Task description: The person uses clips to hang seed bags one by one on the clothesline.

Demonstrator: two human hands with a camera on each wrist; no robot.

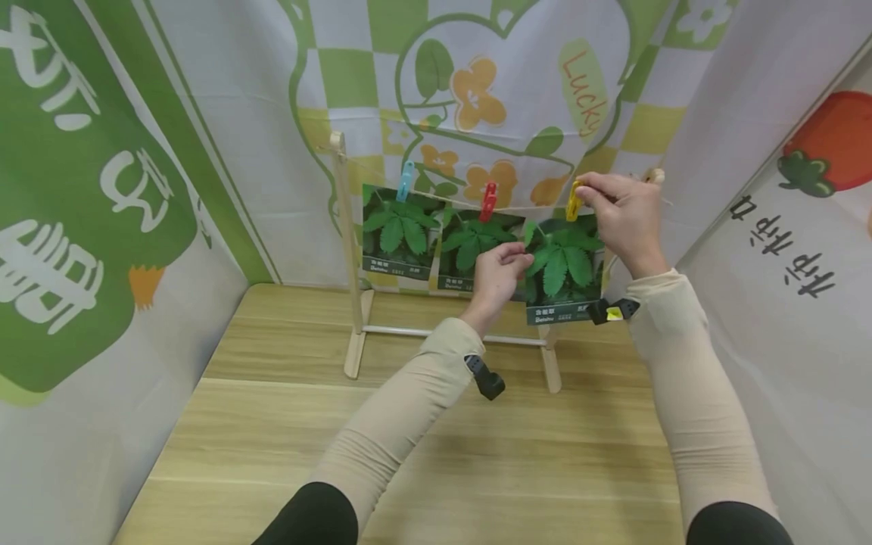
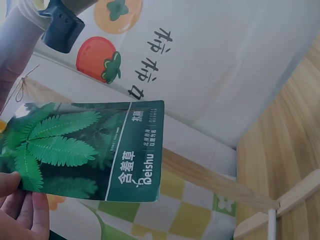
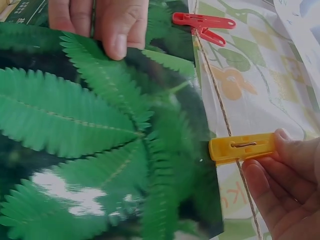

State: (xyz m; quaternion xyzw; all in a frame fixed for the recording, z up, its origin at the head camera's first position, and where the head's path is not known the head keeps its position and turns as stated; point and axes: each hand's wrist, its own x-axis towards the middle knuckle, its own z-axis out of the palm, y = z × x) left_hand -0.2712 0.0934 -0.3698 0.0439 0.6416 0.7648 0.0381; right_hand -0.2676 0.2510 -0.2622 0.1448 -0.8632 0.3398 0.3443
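Observation:
A green seed packet (image 1: 562, 269) with a leaf picture hangs at the right end of a twine line. My left hand (image 1: 496, 280) pinches its left edge between thumb and fingers, as the right wrist view also shows. At the packet's top edge, my right hand (image 1: 628, 219) grips the tail of a yellow clothespin (image 3: 245, 147), which sits across the twine (image 3: 220, 102). Two similar packets hang farther left: one under a blue clothespin (image 1: 405, 182), the other under a red clothespin (image 1: 488, 202). My left hand partly covers the middle packet (image 1: 466, 241).
The twine runs between posts of a wooden stand (image 1: 350, 242), joined low down by a pale crossbar (image 1: 402, 331). The stand is on a wood-grain table (image 1: 286, 424). Printed curtains (image 1: 225, 113) enclose the back and both sides.

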